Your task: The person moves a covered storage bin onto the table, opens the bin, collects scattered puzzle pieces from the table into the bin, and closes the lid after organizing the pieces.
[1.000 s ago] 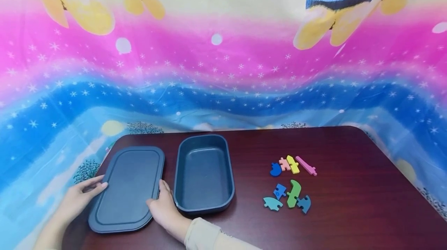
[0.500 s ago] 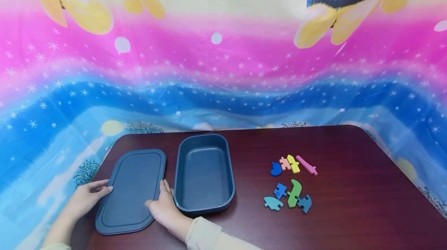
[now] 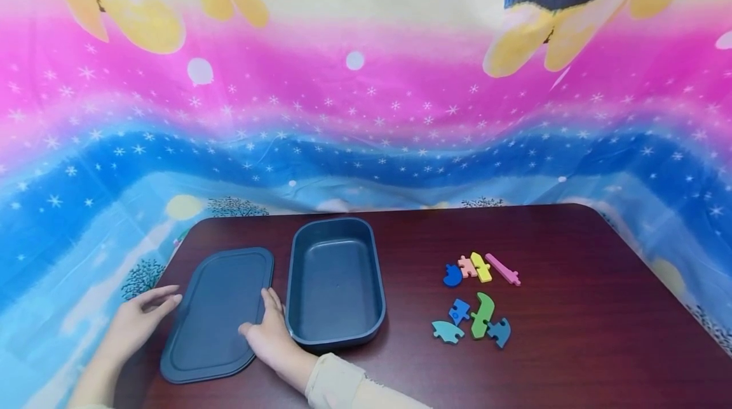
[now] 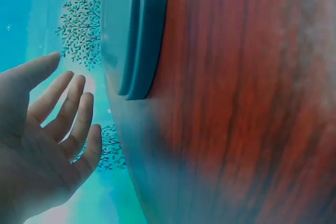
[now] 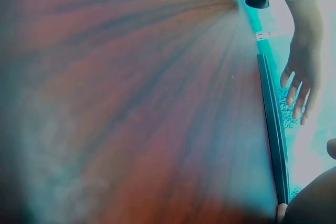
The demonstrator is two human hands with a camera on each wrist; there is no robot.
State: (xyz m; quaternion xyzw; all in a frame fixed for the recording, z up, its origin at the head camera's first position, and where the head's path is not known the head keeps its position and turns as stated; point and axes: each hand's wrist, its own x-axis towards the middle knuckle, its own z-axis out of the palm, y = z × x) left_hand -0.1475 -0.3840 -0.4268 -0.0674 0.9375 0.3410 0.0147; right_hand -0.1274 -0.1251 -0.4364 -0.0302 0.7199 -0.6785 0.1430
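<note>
The dark blue-grey lid [image 3: 220,314] lies on the left of the table, slightly slanted. Just off its left edge my left hand [image 3: 134,326] hovers with loosely bent fingers and nothing in them; the left wrist view shows a gap between this hand [image 4: 52,135] and the lid [image 4: 149,40]. My right hand [image 3: 277,339] is at the lid's right edge, fingers extended along it and thumb over its top. A fingertip meets the lid's edge [image 5: 275,135] in the right wrist view, while the thumb appears raised. Beside that hand stands the matching rectangular container [image 3: 336,282], uncovered.
Several colourful puzzle pieces lie to the right on the dark red table [image 3: 572,307], among them a green piece [image 3: 483,315], a pink strip [image 3: 503,269] and a teal piece [image 3: 448,332]. A printed curtain [image 3: 366,110] hangs behind the table.
The lid has shifted slightly right, toward the container, and slanted more. My left hand followed it right, then let go of its edge. The right hand has stayed almost in place.
</note>
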